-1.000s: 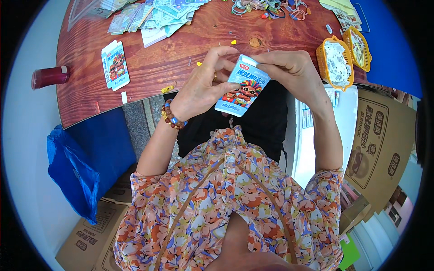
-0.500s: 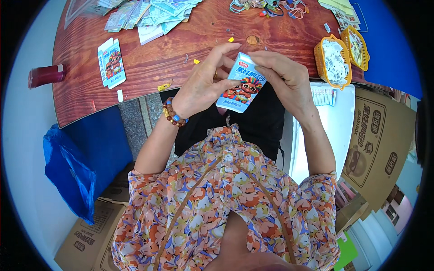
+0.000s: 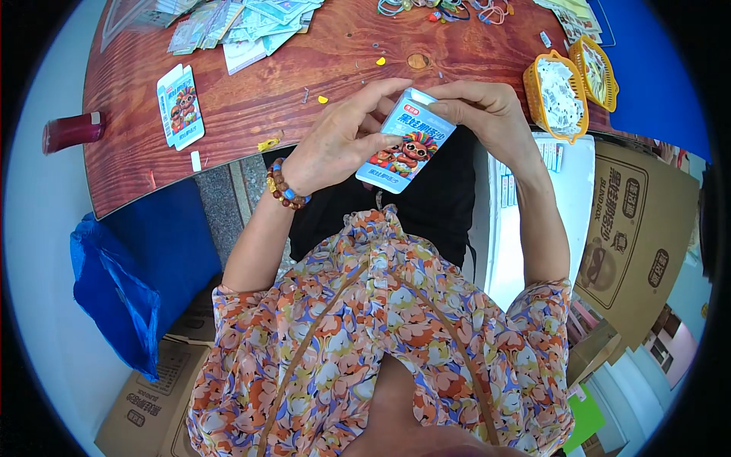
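Note:
A small light-blue printed cardboard box [image 3: 403, 148] with cartoon figures is held up over my lap, at the table's near edge. My left hand [image 3: 339, 141] grips its left side, thumb across the front and fingers behind. At the top right corner, by the box's upper end, the thumb and fingers of my right hand [image 3: 483, 114] are pinched together. Whether the top flap is tucked in is hard to see. Another box [image 3: 181, 108] of the same print lies flat on the table to the left, its end flap sticking out.
Piled printed cards and packets [image 3: 244, 27] lie at the far left. Two yellow baskets [image 3: 535, 99] of small paper pieces stand at the right, near colourful cords [image 3: 449, 9]. A dark red jar [image 3: 74, 132] is at the left edge. A white bin [image 3: 533, 228] holds more boxes.
My right hand's fingers have shifted along the top of the box, and the box has tilted slightly. My head view has moved a little; the table's things keep their places.

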A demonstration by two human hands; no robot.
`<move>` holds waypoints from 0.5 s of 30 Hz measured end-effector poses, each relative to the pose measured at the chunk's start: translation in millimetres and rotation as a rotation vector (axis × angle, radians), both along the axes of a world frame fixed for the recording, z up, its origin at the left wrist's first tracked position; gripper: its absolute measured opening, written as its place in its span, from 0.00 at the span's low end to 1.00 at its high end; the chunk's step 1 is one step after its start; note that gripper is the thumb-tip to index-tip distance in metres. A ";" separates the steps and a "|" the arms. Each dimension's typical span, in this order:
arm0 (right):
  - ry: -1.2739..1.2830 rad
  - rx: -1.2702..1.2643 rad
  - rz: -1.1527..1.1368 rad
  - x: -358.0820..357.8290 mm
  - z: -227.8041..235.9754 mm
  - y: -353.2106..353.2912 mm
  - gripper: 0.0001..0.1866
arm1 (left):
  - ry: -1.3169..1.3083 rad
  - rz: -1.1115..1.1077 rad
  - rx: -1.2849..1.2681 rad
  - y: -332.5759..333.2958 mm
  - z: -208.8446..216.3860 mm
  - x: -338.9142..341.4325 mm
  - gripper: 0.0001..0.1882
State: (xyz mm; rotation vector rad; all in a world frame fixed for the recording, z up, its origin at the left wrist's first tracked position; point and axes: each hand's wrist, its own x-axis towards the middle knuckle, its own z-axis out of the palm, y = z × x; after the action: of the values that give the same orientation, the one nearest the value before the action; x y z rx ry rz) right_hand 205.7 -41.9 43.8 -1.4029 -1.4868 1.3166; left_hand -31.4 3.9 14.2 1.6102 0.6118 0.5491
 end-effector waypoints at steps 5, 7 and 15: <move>-0.143 0.069 -0.025 -4.7 -0.8 -5.1 0.12 | 0.002 0.000 -0.052 -0.4 -2.4 3.1 0.33; -0.248 0.078 -0.009 -6.6 5.0 -5.9 0.12 | 0.019 0.018 -0.045 -1.5 -4.8 3.4 0.33; -0.561 0.428 0.020 -19.3 4.4 -20.9 0.15 | -0.059 0.061 -0.058 -4.9 -4.8 8.6 0.34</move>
State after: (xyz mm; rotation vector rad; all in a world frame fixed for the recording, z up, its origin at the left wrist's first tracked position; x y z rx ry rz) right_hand 186.4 -62.8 48.2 -1.5271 -2.0007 0.5660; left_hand -22.8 -1.0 9.4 1.5196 0.6287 0.6170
